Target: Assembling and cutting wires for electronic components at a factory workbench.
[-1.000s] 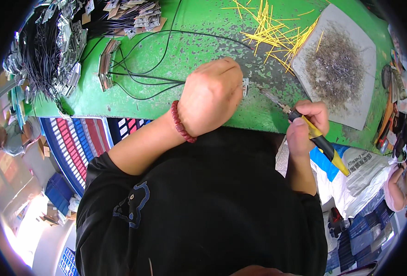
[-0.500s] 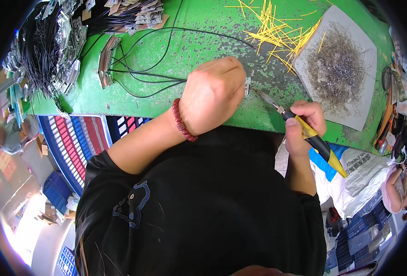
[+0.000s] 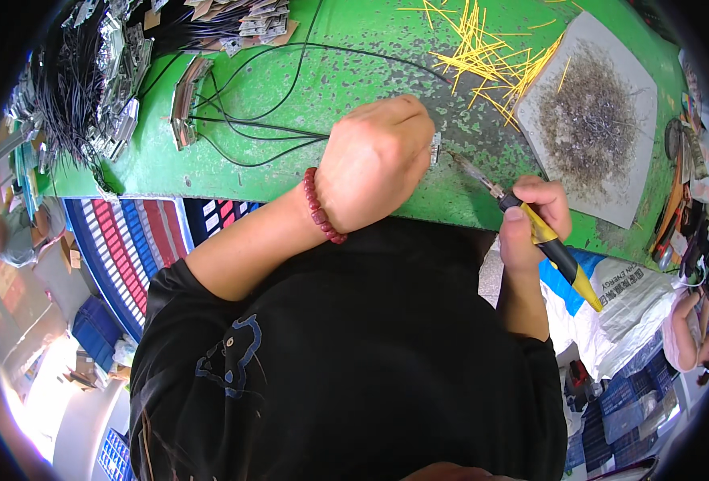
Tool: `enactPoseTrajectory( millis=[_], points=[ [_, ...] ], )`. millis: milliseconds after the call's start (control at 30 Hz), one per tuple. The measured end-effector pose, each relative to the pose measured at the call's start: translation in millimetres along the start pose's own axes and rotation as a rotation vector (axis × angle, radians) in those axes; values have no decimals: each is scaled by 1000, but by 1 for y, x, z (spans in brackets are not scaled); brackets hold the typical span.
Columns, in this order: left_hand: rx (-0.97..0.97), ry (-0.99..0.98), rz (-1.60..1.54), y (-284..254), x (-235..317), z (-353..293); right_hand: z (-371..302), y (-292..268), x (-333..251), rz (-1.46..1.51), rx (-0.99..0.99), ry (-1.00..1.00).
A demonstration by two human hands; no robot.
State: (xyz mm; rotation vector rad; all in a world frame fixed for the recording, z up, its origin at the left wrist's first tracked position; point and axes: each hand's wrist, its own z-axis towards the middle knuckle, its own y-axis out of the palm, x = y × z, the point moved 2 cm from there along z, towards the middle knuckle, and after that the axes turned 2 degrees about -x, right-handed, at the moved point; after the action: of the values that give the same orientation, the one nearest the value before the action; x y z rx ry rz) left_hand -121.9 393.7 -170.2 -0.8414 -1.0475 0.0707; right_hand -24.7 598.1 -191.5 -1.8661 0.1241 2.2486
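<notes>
Head view: right hand [image 3: 523,240] grips yellow-black pen-shaped tool [image 3: 561,255]; left hand [image 3: 378,164] curled beside silvery rectangular part [image 3: 436,149], can't tell if held.

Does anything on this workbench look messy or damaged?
Yes. The green tabletop looks worn, with its paint flaked away in dark patches. Thin yellow sticks lie crisscrossed in a loose scatter rather than bundled, and one appears to lie on the grey board, which is littered with dark, speckled debris.
</notes>
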Motion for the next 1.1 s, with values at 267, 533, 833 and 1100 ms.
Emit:
enactPoseTrajectory(
  millis=[267,533,833,1100],
  points=[
    [-54,-21,48,-1,0,3,3,2,-1,0,-18,12],
    [-250,-80,113,-8,0,15,5,1,-1,-28,-23,8],
    [-307,-85,144,-9,1,16,6,4,-2,3,-45,17],
    [-312,-81,145,-9,0,15,3,2,1,-13,-37,1]
  ],
)
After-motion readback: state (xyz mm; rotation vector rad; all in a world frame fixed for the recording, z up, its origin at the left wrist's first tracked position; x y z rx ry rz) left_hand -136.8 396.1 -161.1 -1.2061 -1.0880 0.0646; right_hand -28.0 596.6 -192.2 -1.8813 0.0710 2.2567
